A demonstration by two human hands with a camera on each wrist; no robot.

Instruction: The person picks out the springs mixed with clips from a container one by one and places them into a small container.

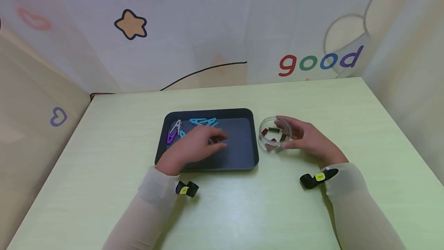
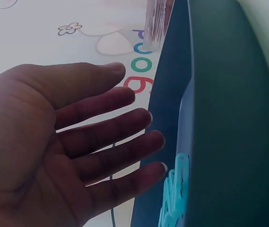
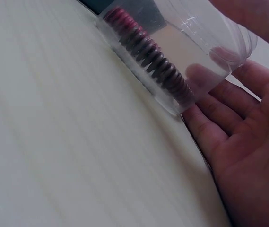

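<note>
My right hand grips a clear round container beside the tray, thumb on the near side and fingers round the far side. Inside it lie several small coil springs, red and dark ones, with a green one among them. Whether the container touches the table, I cannot tell. Over the dark tray hovers my left hand, its fingers extended and apart with nothing held. Light-blue clothespins, a purple clothespin and a pale grey one lie in the tray's left and back parts, some partly hidden by this hand.
The pale table runs out on all sides of the tray. A printed curtain hangs behind the table's back edge and along both sides. Each sleeve carries a small black wrist camera.
</note>
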